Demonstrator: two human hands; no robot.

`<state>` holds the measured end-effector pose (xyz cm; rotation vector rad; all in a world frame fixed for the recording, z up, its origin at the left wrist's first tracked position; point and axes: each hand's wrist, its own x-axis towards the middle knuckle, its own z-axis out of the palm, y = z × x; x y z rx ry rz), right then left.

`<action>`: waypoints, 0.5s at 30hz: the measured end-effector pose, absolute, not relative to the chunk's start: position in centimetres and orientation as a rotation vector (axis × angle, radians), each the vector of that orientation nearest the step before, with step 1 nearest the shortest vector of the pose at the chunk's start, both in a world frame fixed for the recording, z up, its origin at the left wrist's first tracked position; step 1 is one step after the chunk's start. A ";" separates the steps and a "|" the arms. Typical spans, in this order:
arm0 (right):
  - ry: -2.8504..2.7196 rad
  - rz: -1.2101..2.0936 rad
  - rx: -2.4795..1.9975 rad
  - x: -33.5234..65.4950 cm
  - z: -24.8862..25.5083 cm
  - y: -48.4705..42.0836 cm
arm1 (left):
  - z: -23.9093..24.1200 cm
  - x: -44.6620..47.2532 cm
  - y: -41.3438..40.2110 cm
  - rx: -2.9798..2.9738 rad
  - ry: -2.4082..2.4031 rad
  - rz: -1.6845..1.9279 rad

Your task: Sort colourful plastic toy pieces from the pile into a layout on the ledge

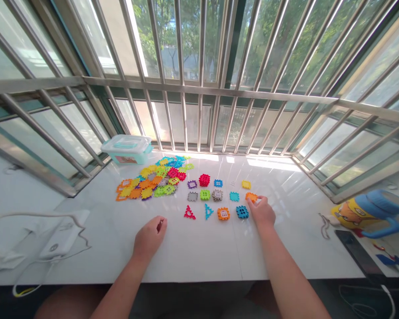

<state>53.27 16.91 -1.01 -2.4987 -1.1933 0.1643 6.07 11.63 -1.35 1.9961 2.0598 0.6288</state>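
Note:
My right hand point(262, 212) rests on the white sill with its fingertips pinching an orange plastic tile point(251, 196) at the right end of a laid-out grid of tiles. Beside it lie a blue square tile point(242, 212) and an orange square tile point(223, 213). My left hand point(149, 236) lies loosely curled on the sill point(199, 252), holding nothing that shows, below a heap of mixed coloured tiles point(153, 182). A red triangle tile point(189, 213) and a cyan triangle tile point(208, 211) sit between the hands.
A teal lidded plastic box point(126, 149) stands at the back left by the window bars point(199, 88). A white power bank with cables point(58, 241) lies at left. A yellow and blue cartoon toy point(369, 215) and a dark phone point(359, 253) lie at right.

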 end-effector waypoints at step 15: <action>-1.346 0.146 -2.548 53.2 -1.0 16.9 | -1.1 6.5 11.6 1.991 2.079 0.587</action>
